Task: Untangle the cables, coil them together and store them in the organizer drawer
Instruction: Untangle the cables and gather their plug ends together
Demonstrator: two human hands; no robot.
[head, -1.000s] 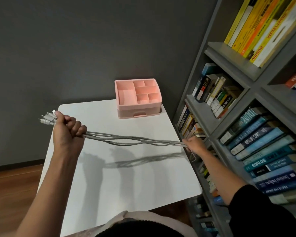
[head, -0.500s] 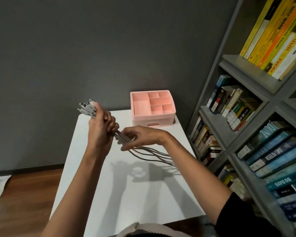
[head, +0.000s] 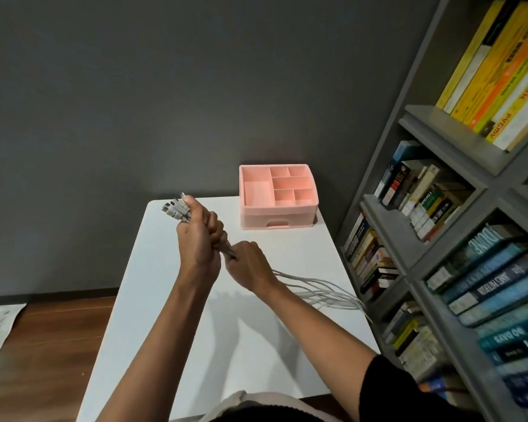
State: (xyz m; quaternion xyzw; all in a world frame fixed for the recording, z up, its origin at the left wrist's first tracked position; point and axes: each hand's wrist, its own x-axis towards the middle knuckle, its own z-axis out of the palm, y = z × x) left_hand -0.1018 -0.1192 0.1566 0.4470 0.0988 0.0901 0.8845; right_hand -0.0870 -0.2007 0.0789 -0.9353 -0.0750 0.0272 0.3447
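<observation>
Grey cables (head: 317,289) are bunched above the table (head: 226,345); white plugs (head: 176,208) jut from the fisted left hand (head: 197,236). Just beside, the bundle is gripped by the right hand (head: 249,266); strands fan toward the right edge. Pink organizer (head: 277,196), drawer closed, at the far edge.

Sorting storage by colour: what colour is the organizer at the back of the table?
The organizer is plain pink, with no pattern; the head view shows it clearly.

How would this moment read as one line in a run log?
left hand: grips cables below plugs | right hand: grips cables beside it | drawer: closed
</observation>
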